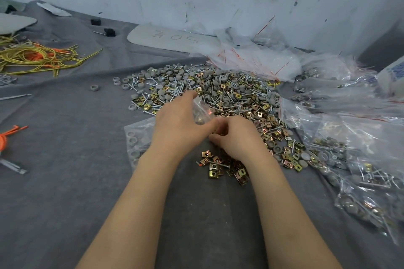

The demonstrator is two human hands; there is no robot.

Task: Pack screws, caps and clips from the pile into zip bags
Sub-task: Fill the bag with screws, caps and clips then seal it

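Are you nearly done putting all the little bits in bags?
Not nearly. Done: several filled bags lie on the right. In hand: the left hand holds a small bag, and the right hand curls its fingers at the bag's mouth, over loose clips. Left: a big pile of screws, caps and clips waits behind.

The pile (229, 94) lies just behind the gripped zip bag (202, 111). Right of it lie filled bags (349, 170), before it loose clips (220, 166).
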